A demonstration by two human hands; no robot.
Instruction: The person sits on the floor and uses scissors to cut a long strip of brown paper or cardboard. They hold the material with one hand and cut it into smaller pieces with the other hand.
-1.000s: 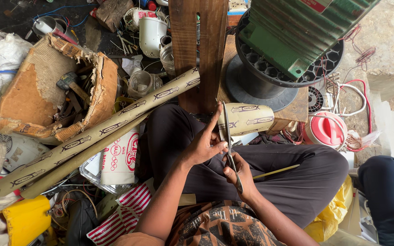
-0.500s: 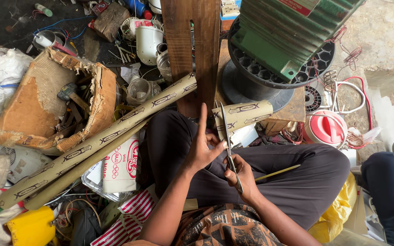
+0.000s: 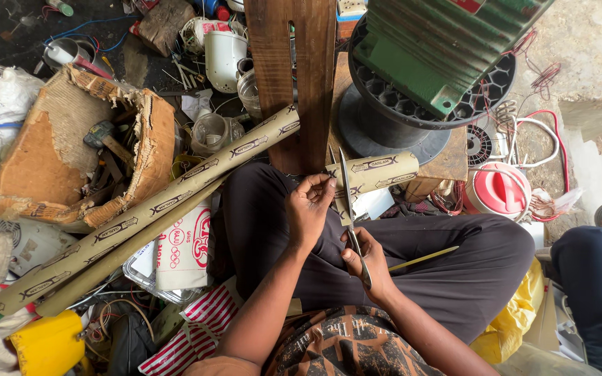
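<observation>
Left hand [image 3: 309, 209] now curled, fingertips pinched at the edge of the short tube [image 3: 374, 173], no longer splayed flat over the lap. Right hand [image 3: 367, 263] still closed round the scissors [image 3: 350, 209], blades still open and pointing up beside the left fingers. Short tube unmoved, against the plank [image 3: 294, 76]; long tubes [image 3: 148, 216] unmoved.

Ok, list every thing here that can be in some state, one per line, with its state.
scissors: blades open, pointing away from the person
right hand: closed around the scissors' handles
left hand: fingertips pinched together beside the blade; what they hold is too small to tell
short paper roll: rolled up, lying across the lap
long paper rolls: rolled up, lying aslant
cardboard box: torn open, tools inside
hammer: lying in the box
</observation>
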